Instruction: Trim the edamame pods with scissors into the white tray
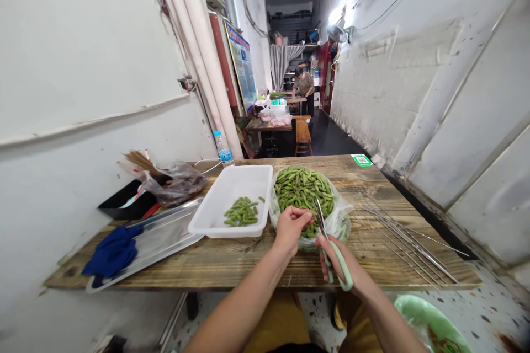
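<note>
Green soybean pods are heaped in a clear plastic bag on the wooden table. Over the front of the heap, my left hand pinches a pod, mostly hidden by the fingertips. My right hand grips scissors with pale green handles. Their blades point up and away, slightly apart, just right of the left fingertips. To the left of the bag, a white plastic tub holds a small pile of pods.
Metal skewers lie at the table's right. Leftward are a metal tray, a blue cloth, a black box and a water bottle. A green bin stands below right. Another person bends over a far table.
</note>
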Demonstrator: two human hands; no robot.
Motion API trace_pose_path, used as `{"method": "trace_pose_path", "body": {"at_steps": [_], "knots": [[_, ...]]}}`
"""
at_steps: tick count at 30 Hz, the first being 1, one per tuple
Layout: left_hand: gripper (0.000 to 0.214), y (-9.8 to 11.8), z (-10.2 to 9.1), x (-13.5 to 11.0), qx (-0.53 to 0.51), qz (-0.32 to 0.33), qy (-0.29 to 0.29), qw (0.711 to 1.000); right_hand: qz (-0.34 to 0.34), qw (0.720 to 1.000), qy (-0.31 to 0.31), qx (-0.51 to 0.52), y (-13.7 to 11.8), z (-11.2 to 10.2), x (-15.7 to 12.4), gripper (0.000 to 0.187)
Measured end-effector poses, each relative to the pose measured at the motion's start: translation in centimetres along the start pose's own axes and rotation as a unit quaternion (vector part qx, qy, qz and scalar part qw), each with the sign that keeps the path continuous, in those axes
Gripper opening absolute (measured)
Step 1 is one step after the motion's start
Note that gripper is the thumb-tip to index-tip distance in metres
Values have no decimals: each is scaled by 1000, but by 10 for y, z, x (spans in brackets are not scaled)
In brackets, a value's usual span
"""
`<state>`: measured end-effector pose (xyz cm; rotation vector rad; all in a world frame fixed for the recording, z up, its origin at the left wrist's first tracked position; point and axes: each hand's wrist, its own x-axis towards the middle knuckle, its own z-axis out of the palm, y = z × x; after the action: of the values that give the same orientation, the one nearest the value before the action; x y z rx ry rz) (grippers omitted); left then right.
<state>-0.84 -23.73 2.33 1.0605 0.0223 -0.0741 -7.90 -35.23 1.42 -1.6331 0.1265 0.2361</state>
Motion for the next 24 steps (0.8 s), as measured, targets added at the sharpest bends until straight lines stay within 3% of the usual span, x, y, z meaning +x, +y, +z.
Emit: {"method": "trace_pose_path", "body": {"at_steps": [6, 13, 16, 18, 21, 23, 24], "knots": [[28, -11, 1, -2, 21, 20, 39, 999, 5, 1000, 8, 11, 2, 2, 3, 56], [26, -15, 0, -6, 43, 14, 42, 998, 25, 999, 21, -31, 11, 4, 6, 54], [17, 1, -18, 3, 138, 94, 88, 982, 28, 999, 13, -26, 16, 3, 7, 53], [9, 23, -36, 12, 272, 201, 166, 926, 17, 1000, 1, -5, 20, 0, 7, 54], [18, 55, -57, 23, 525, 291, 253, 759, 0, 1000, -22, 13, 26, -4, 8, 54], [23, 62, -59, 29, 636, 304, 233, 670, -2, 999, -31, 26, 28, -5, 8, 54], [21, 61, -57, 32, 670, 305, 194, 648, 1, 999, -30, 34, 28, -4, 9, 54]]}}
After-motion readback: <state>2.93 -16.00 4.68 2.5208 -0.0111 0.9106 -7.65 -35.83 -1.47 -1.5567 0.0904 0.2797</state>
